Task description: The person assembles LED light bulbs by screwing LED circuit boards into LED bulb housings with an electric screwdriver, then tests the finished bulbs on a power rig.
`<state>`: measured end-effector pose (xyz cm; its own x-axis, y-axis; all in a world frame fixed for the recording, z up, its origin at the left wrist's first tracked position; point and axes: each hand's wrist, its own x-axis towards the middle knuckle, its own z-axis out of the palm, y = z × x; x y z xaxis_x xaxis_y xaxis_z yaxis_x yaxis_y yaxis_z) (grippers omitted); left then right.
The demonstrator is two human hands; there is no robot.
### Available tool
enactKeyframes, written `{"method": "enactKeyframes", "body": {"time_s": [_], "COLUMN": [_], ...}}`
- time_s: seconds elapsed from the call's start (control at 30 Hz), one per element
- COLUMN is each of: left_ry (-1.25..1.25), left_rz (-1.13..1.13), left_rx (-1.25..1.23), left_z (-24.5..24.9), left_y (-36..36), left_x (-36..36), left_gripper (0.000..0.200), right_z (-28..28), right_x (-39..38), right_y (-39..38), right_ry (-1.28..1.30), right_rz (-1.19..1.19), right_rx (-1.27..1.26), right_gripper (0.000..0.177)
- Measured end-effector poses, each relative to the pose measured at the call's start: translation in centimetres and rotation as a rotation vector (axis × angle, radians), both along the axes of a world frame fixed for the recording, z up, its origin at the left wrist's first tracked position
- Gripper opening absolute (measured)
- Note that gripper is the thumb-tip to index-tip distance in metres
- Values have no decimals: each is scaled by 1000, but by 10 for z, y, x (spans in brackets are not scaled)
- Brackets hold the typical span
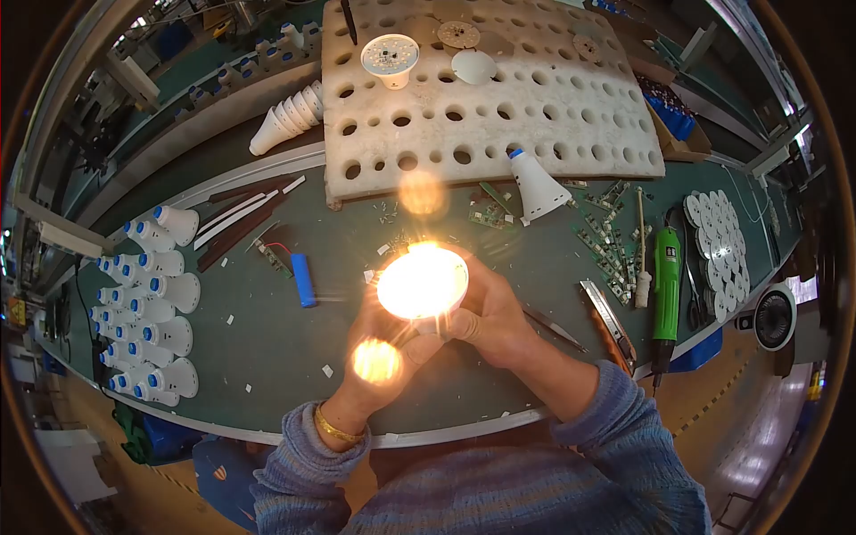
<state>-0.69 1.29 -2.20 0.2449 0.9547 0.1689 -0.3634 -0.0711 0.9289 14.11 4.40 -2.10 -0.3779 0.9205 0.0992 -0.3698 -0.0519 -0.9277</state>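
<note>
A brightly lit LED light bulb [423,283] glows in front of me, its round face turned up toward the camera. My left hand [401,343] is closed around the lower left of its body, partly washed out by glare. From the other side my right hand [489,316] grips it, thumb pressed near the rim. The bulb's base is hidden by my hands. To the left on the green work mat lies a blue cylindrical battery cell [303,280] beside a small circuit board with a red wire [275,257].
Several white bulb housings [169,334] stand grouped at left. A perforated foam board [490,125] at the back carries an open bulb [390,61]. To the right lie circuit boards [606,250], a utility knife [608,321], a green electric screwdriver [665,285] and round LED discs [716,254].
</note>
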Motion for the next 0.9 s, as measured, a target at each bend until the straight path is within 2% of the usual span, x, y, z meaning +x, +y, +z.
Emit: {"method": "enactKeyframes", "body": {"time_s": [0.13, 0.23, 0.47, 0.67, 0.9], "left_ry": [40, 2, 109, 43, 110], "left_rz": [18, 7, 78, 49, 99], "left_rx": [39, 12, -40, 29, 45], "left_z": [0, 1, 7, -2, -3], "left_y": [0, 3, 0, 3, 3], "left_x": [1, 1, 4, 0, 3], "left_gripper": [65, 61, 56, 63, 68], "right_z": [4, 4, 0, 3, -9], "right_x": [0, 6, 6, 8, 6], "right_y": [0, 3, 0, 4, 1], "right_ry": [18, 5, -42, -39, -47], "right_rz": [10, 130, 124, 132, 93], "right_rx": [-33, -93, -47, -44, -52], "right_gripper": [55, 89, 87, 86, 84]}}
